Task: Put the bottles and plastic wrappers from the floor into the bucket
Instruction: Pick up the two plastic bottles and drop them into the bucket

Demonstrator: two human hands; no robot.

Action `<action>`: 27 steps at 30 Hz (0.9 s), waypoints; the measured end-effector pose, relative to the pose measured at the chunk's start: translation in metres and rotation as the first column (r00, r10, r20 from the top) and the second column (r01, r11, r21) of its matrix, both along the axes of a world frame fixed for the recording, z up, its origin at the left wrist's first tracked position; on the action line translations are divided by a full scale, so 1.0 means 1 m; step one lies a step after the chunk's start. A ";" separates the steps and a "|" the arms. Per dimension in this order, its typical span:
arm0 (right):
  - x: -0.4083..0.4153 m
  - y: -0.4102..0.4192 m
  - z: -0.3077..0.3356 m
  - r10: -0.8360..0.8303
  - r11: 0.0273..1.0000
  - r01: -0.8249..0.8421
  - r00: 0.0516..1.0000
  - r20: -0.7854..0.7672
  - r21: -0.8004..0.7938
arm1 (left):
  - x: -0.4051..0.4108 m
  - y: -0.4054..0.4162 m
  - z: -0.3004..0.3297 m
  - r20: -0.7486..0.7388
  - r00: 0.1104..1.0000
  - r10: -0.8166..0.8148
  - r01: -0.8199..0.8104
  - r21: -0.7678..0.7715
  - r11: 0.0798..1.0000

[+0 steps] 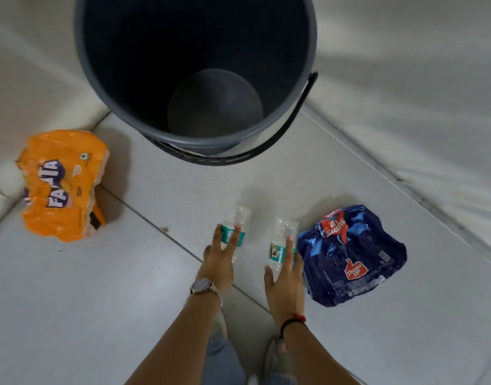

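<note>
A dark grey bucket [287, 115] stands on the floor at the top, with nothing inside it. Two small clear bottles with teal labels lie on the tiles below it. My left hand [220, 258] rests with spread fingers over the left bottle [241, 218]. My right hand [286, 279] lies over the right bottle [283, 234], fingers extended; neither hand has closed around its bottle. An orange Fanta plastic wrapper [63, 184] lies at the left. A dark blue Thums Up plastic wrapper [352, 254] lies just right of my right hand.
The bucket's black handle [288, 126] hangs down its right side and front. White walls or cloth close in at the left [30, 79] and right [419, 93]. My knees and shoes [277, 359] show at the bottom, on grey floor tiles [100, 301].
</note>
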State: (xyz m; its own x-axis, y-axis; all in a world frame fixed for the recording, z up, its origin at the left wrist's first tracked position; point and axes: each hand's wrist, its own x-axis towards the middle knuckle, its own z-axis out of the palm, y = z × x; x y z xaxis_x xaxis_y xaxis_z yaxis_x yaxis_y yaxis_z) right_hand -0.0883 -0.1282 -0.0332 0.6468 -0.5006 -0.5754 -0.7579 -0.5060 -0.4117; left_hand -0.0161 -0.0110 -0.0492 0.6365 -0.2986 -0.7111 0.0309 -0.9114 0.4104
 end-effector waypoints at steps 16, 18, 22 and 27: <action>0.117 -0.045 0.257 0.009 0.999 0.005 0.910 0.414 -0.033 | 0.046 -0.012 0.289 0.251 0.810 0.530 -0.448 -0.318 0.835; 0.145 -0.045 0.280 0.074 0.997 -0.069 0.886 0.458 -0.027 | 0.074 -0.010 0.314 0.282 0.771 0.571 -0.476 -0.342 0.811; 0.211 -0.036 0.296 0.160 0.983 -0.183 0.877 0.452 0.008 | 0.146 -0.001 0.329 0.403 0.751 0.523 -0.400 -0.353 0.846; 0.277 -0.021 0.269 0.192 0.978 -0.208 0.915 0.354 0.006 | 0.222 0.010 0.298 0.246 0.854 0.459 -0.407 -0.235 0.883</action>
